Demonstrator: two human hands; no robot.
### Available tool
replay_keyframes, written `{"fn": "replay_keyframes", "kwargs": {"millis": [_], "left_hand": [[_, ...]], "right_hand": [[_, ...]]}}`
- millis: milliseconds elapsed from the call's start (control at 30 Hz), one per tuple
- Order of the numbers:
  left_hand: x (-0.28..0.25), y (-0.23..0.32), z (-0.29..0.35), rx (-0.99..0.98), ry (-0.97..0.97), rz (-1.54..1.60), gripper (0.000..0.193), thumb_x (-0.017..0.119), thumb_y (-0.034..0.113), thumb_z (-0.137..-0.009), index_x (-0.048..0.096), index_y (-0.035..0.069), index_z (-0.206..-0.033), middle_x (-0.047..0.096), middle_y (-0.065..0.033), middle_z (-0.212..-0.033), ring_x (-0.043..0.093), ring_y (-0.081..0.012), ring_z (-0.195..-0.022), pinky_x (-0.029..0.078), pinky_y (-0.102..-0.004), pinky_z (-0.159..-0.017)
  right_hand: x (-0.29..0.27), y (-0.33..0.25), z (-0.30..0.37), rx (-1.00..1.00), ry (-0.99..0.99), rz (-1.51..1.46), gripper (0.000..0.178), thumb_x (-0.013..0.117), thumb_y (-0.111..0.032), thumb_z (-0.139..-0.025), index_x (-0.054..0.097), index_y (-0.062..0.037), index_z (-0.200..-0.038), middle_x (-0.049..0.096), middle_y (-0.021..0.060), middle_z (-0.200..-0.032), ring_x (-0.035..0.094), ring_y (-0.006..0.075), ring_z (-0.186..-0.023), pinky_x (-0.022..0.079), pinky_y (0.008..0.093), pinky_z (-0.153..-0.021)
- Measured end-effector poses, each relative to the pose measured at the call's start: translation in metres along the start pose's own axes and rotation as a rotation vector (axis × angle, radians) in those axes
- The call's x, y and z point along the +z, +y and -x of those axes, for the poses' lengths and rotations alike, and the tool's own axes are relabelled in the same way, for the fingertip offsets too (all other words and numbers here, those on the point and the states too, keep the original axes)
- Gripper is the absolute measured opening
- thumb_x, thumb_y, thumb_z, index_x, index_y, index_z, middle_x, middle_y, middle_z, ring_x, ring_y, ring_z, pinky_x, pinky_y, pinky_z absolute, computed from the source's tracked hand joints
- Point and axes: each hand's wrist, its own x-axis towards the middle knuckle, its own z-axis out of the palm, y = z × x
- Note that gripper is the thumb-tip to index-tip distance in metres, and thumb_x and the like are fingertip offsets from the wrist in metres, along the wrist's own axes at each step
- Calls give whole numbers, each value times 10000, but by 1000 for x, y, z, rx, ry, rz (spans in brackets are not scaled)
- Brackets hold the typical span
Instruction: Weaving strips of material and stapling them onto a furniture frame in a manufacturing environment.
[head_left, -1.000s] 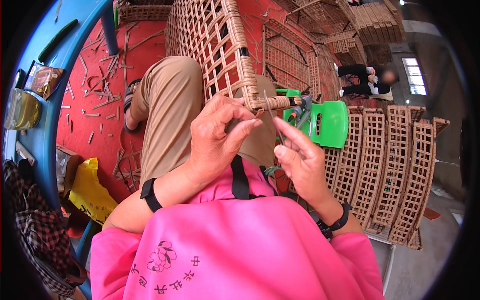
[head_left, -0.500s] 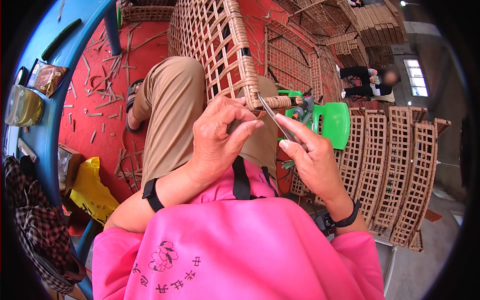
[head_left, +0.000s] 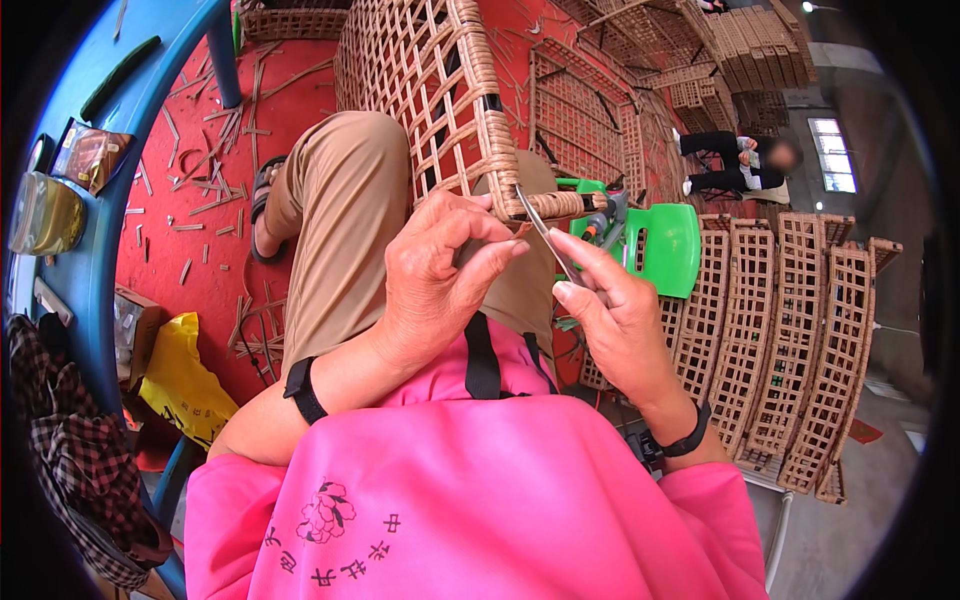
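Note:
A brown woven wicker frame (head_left: 425, 100) stands between my knees, its wrapped corner toward me. At that corner my left hand (head_left: 440, 265) is closed, thumb and forefinger pinching the short end of a brown wicker strand (head_left: 521, 231). My right hand (head_left: 625, 325) grips a slim, pointed metal tool (head_left: 546, 232) whose tip touches the wrapped corner, just beside the strand. The tool's rear part is hidden in my fingers, so I cannot tell its exact kind. A wrapped bar (head_left: 560, 204) runs right from the corner.
A green plastic stool (head_left: 665, 255) with tools on it stands to the right, beside stacked woven panels (head_left: 780, 350). At left is a blue table (head_left: 150, 60) holding a jar (head_left: 48, 213). Strand scraps litter the red floor (head_left: 200, 260). Another person (head_left: 735, 165) sits far right.
My right hand has shifted slightly left, tilting the metal tool a little more upright. My left hand and the wicker frame hold nearly still.

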Motion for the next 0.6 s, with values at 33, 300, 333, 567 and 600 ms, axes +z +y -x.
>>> {"fn": "replay_keyframes", "kwargs": {"millis": [33, 300, 333, 567, 600], "left_hand": [[0, 0, 0, -1, 0, 0, 118, 795, 13, -780, 693, 6, -839, 618, -80, -811, 616, -209, -820, 534, -447, -975], [1, -2, 0, 11, -1, -6, 118, 794, 12, -780, 685, 7, -826, 616, -76, -797, 609, -211, -813, 536, -446, -970], [2, -2, 0, 12, -2, -10, 118, 794, 12, -780, 685, 7, -826, 616, -76, -797, 609, -211, -813, 536, -446, -970], [0, 1, -3, 48, 7, -17, 131, 796, 7, -782, 674, 9, -828, 614, -62, -796, 589, -199, -810, 533, -407, -926], [0, 0, -7, 70, 6, -24, 133, 797, 7, -786, 673, 9, -833, 613, -58, -803, 581, -193, -810, 533, -371, -889]], "right_hand": [[3, 3, 0, -4, 21, -42, 431, 626, -5, -936, 577, -3, -1365, 676, 126, -1244, 614, 154, -1017, 503, 276, -889], [25, 42, -9, -259, 160, -87, 434, 648, -16, -936, 567, 13, -1362, 699, 149, -1170, 697, 162, -967, 550, 268, -829], [20, 37, -7, -119, 173, -280, 462, 656, -31, -937, 550, 0, -1386, 688, 119, -1074, 648, 116, -833, 523, 230, -729], [-80, 40, -61, 371, 76, -650, 516, 609, -138, -987, 454, -45, -1470, 548, 10, -779, 439, 28, -499, 323, 169, -365], [-80, 50, -61, 380, 144, -517, 532, 626, -137, -976, 457, -40, -1471, 555, 12, -786, 443, 26, -502, 323, 169, -366]]}}
